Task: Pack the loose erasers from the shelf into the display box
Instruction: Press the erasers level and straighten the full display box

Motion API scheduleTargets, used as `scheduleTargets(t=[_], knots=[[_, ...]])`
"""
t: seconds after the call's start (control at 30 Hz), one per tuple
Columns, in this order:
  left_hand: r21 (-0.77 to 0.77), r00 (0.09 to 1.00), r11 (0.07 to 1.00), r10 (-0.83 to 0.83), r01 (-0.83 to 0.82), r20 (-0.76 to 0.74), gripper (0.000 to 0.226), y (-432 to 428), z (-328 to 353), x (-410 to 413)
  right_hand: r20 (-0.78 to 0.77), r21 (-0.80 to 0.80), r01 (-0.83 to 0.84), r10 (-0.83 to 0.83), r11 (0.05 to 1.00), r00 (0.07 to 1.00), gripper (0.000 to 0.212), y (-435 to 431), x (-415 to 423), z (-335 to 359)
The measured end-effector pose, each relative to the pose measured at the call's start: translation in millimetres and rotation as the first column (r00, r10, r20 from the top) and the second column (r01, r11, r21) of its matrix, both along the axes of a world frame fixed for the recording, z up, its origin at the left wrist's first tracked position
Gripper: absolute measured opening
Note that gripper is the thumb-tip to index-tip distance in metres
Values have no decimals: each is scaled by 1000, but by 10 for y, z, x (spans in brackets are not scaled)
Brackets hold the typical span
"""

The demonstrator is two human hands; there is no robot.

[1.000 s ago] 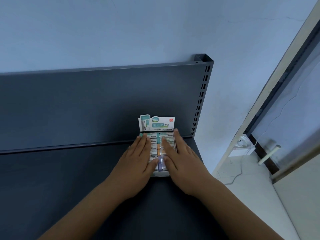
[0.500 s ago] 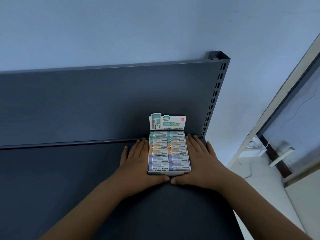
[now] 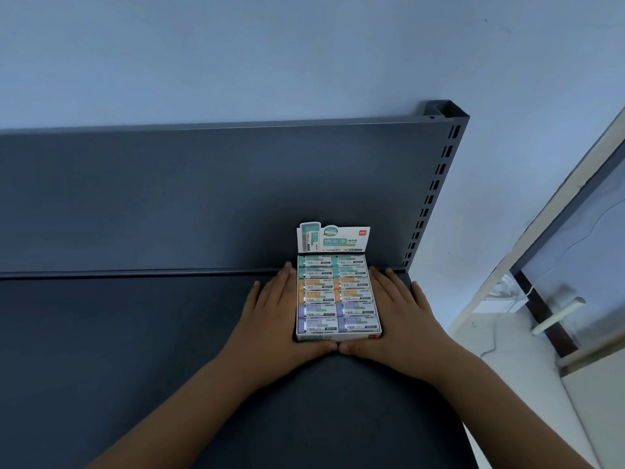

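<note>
Flat palms, straight fingers: left hand (image 3: pixel 274 314) and right hand (image 3: pixel 402 316) press either side of the display box (image 3: pixel 338 336), thumbs meeting in front. Erasers (image 3: pixel 338 292) fill both columns, back right on the shelf (image 3: pixel 135 333); packing looks finished

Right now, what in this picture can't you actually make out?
Head view only:
- Side walls of the display box: covered by the left hand and right hand, flat against them.
- What lies under the top layer of erasers: hidden by that layer.
- Print on their sleeves: too small and blurred.
- Rest of the shelf: cut off by the left and bottom edges, so leftover loose erasers can't be ruled out.
</note>
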State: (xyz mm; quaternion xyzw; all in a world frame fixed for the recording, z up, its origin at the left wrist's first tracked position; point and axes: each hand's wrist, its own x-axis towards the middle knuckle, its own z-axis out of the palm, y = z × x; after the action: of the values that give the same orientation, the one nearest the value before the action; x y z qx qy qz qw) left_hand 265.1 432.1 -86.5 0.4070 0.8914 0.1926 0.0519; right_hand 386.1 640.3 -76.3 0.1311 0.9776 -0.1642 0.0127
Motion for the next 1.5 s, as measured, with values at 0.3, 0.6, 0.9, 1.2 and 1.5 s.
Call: scheduleTargets(t=[0.3, 0.6, 0.9, 1.2, 1.5], knots=[[201, 999, 979, 17, -11, -28, 75, -78, 93, -8, -155, -37, -80, 73, 996, 985, 109, 28, 95, 125], [148, 998, 989, 22, -12, -66, 71, -33, 90, 8, -141, 41, -69, 74, 997, 987, 108, -38, 49, 166], [145, 994, 987, -49, 63, -98, 69, -65, 81, 1, -117, 18, -65, 67, 998, 991, 110, -83, 45, 134], [127, 986, 987, -83, 103, -147, 64, -77, 79, -3, -145, 137, -81, 101, 987, 984, 94, -101, 98, 130], [-186, 939, 968, -214, 168, -268, 71, -159, 133, 84, -115, 79, -35, 44, 996, 992, 59, -148, 387, 98]])
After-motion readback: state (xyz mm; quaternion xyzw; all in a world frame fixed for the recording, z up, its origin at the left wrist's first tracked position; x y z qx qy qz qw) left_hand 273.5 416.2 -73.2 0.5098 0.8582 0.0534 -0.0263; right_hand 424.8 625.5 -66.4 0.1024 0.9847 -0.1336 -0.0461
